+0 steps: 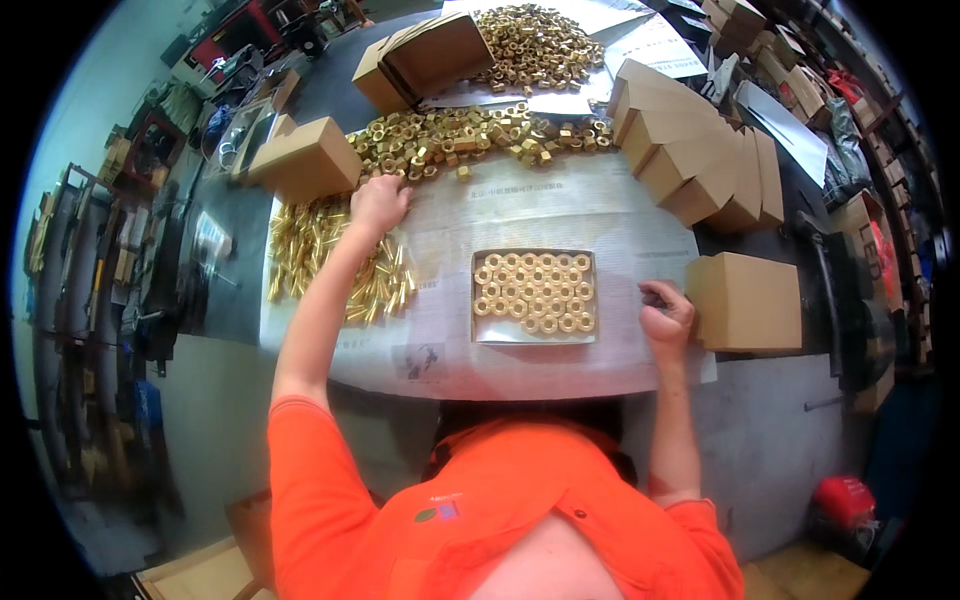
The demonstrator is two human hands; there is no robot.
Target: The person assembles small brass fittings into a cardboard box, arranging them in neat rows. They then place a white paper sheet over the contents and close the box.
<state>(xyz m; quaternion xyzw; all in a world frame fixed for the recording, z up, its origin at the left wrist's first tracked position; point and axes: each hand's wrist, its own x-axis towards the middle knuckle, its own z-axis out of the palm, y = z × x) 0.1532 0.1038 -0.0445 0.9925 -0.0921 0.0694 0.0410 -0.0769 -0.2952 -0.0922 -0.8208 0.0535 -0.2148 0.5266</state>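
Note:
My left hand reaches forward to the near left edge of a long heap of brass hex nuts. Its fingers are curled down among the nuts, and what they grip is hidden. Just below that wrist lies a pile of slim brass tubular fittings. An open shallow carton stands in front of me, holding rows of brass nuts set on end; its front left corner shows bare bottom. To the right of the carton, my right hand hovers with curled fingers; anything inside them is hidden.
Paper sheeting covers the table. A closed cardboard box sits beside my right hand, with a row of nested cartons behind it. Another box stands at left, and a tilted box lies near a farther nut pile.

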